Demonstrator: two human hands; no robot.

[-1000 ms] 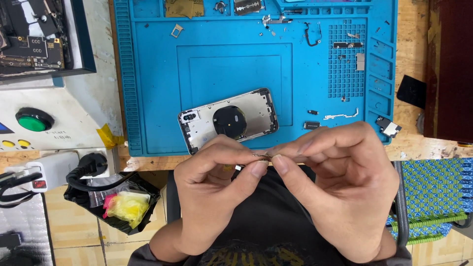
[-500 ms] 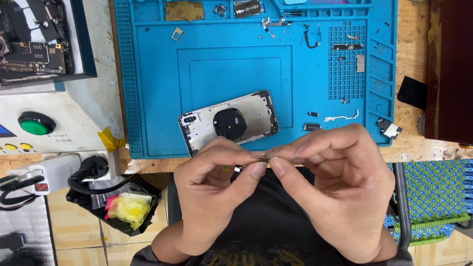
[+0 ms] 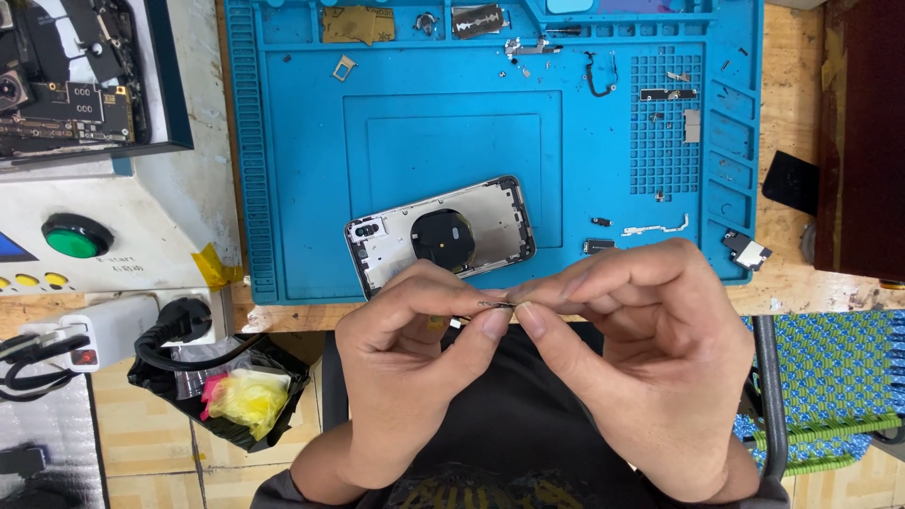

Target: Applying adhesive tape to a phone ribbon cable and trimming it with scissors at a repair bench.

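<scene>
Left hand (image 3: 410, 377): curled, thumb and forefinger pinched shut on one end of a thin metal strip (image 3: 497, 304), held just off the bench's front edge, above a dark lap.
Right hand (image 3: 650, 363): curled the same way, thumb and forefinger pinched on the strip's other end; fingertips of both hands nearly touching.
Metal strip: tiny, dark, level between the two pinches; mostly hidden by the fingertips, kind cannot be told.
Phone shell (image 3: 440, 233): opened, silver inside with a round black coil in the middle, lying tilted on the blue mat (image 3: 292, 160) near the mat's front edge, just beyond the left knuckles.
Blue mat: covering the middle of the bench, ribbed along its left edge, small compartments along its right and far edges.
Small parts: a thin pale bracket (image 3: 654, 229) and a dark chip (image 3: 598, 247) near the mat's front right corner; a black module (image 3: 746, 250) right at that corner; a black wire loop (image 3: 598, 80) and a razor blade (image 3: 477, 19) toward the far edge.
Circuit boards (image 3: 66, 85): in a dark tray at the bench's far left corner.
Green button (image 3: 75, 236): round, on a pale box at the bench's left edge, with yellow tape (image 3: 216, 268) beside it.
Power plugs (image 3: 141, 325): white adapter and black plug at the front left corner.
Black bag (image 3: 226, 391): hanging below the front left corner, yellow and pink scraps inside.
Woven seat (image 3: 834, 386): blue and green, lower right, below the bench.
</scene>
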